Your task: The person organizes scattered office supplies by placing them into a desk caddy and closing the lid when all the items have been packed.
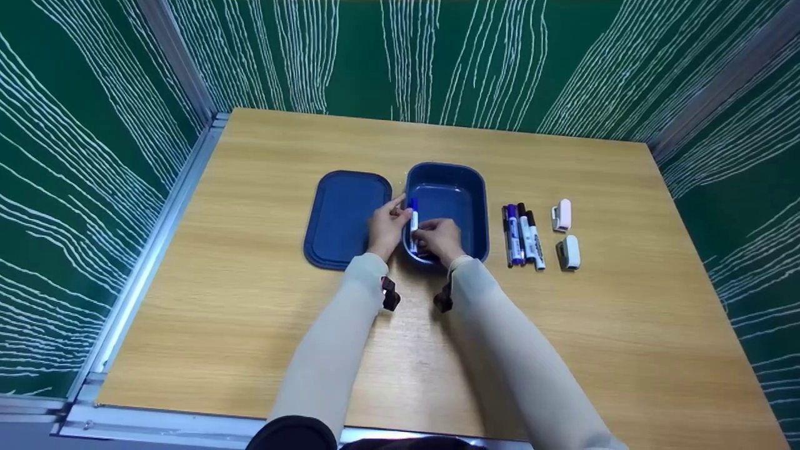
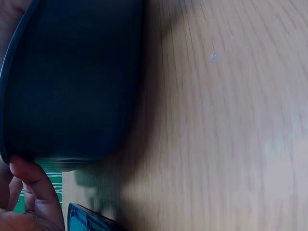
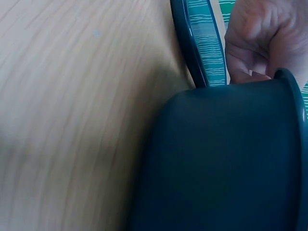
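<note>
**Inside a navy box, along its left wall, a blue-capped marker between two hands**

At the left side of the navy box (image 1: pixel 480 212), the right hand (image 1: pixel 439 237) reaches over the interior, its bent fingers pinching the lower part of a white-barrelled marker (image 1: pixel 415 222). The marker lies lengthwise beside the box's left wall, blue cap pointing toward the far end.

The left hand (image 1: pixel 386 228) is at the box's left rim, thumb near the marker's cap. The left wrist view shows one of its fingertips (image 2: pixel 20 167) against the rim; whether the hand also grips the marker, I cannot tell.

Both arms wear pale sleeves (image 1: pixel 331 344) and come from the near side of the box, with a small black device (image 1: pixel 390 294) at each wrist.

Just left of the box, a matching navy lid (image 1: pixel 342 219) lies flat, partly behind the left hand. To the right of the box, a group of pens and markers (image 1: pixel 524 237) lies side by side, with black and purple caps. Farther right are two small gadgets, one pink and white (image 1: pixel 562 215), the other pale blue and dark (image 1: pixel 569 253), too small to identify.

Beneath the box spreads a wood-grain table (image 1: pixel 250 300); beyond it stand green panels (image 1: pixel 356 62) streaked with white lines.
</note>
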The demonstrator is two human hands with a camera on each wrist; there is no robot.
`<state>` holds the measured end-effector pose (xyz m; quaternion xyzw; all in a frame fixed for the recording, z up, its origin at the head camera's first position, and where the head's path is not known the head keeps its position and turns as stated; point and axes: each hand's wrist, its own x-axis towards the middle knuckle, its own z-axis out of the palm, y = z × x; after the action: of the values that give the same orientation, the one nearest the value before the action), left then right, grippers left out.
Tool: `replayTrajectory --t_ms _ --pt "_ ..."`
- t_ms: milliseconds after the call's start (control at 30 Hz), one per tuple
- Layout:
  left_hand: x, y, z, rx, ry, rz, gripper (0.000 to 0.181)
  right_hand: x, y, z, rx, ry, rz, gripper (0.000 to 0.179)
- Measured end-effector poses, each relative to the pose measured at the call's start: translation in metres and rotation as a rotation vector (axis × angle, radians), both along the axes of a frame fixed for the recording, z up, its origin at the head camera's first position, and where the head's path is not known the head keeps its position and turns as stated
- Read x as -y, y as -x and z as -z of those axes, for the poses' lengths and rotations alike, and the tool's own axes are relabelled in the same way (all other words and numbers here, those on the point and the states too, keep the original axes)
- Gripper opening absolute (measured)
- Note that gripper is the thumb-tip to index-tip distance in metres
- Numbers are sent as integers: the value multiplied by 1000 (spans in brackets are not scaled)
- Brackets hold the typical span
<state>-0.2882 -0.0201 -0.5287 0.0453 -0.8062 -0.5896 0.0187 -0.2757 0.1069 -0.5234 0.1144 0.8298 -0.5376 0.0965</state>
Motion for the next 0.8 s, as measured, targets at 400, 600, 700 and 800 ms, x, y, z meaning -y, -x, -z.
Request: replayTrajectory --t_ms 400,600,700,800 --pt "-2 0 0 0 7 -12 40 1 4 2 27 -127 -53 17" --pt "-2 0 -2 6 15 -12 40 3 4 3 22 -160 -64 18" --pt "-2 0 -1 -2 9 -10 40 3 4 2 3 -188 -74 18" --pt "-2 -1 -1 -8 12 -8 40 3 4 2 -25 -224 -93 18"
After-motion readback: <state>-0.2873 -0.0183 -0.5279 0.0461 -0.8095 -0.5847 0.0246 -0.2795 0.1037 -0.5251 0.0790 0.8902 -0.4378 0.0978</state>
